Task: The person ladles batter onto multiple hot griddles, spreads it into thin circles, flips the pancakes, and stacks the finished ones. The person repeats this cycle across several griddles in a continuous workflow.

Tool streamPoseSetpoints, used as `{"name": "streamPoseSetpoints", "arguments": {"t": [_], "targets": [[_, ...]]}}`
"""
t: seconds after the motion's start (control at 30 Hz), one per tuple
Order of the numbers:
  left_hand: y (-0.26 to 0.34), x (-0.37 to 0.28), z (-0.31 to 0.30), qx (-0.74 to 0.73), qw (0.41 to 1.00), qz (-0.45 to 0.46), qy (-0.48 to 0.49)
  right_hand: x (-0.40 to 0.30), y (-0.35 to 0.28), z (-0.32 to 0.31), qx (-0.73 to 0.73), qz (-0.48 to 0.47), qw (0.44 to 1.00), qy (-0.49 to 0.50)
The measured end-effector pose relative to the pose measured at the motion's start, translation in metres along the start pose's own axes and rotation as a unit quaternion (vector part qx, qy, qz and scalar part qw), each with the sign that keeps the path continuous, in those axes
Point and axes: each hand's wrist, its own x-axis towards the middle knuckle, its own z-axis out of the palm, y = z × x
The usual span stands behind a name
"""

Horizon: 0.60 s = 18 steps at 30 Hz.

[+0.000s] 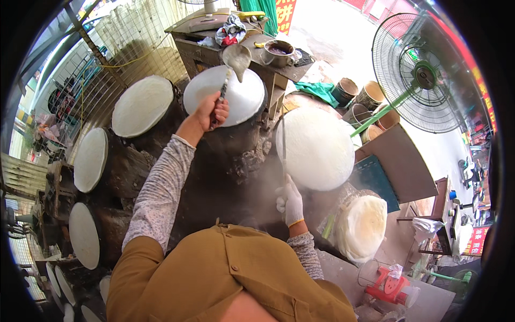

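Observation:
My left hand (pixel 211 110), bare, is closed around the handle of a ladle (pixel 237 58). The ladle's bowl, coated with pale batter, is tilted above the far edge of a round griddle with a smooth white surface (pixel 217 96), and batter hangs from its lip. My right hand (pixel 290 201), in a white glove, holds a long thin tool (pixel 284 149), perhaps a spatula or scraper, whose shaft lies across the left part of a round white flatbread (pixel 318 149). The tool's far end is hard to make out. Steam rises near the glove.
More round white flatbreads lie on drum-like stoves, including one (pixel 143 105) at the left. A stack of flatbreads (pixel 362 229) sits at the right. A metal pot (pixel 277 52) stands on a wooden table beyond the griddle. A fan (pixel 418 72) stands at the upper right, near several buckets (pixel 345 89).

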Motion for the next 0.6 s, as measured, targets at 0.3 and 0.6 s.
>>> {"name": "streamPoseSetpoints", "arguments": {"t": [0.3,0.6], "targets": [[-0.009,0.099,-0.051,0.221,0.954,0.077,0.186,0.135,0.007,0.075,-0.149,-0.169,0.974,0.014],[0.006,0.118,-0.105,0.575,0.667,0.282,0.381,0.174,0.051,0.148,-0.587,-0.253,0.759,0.121]]}}
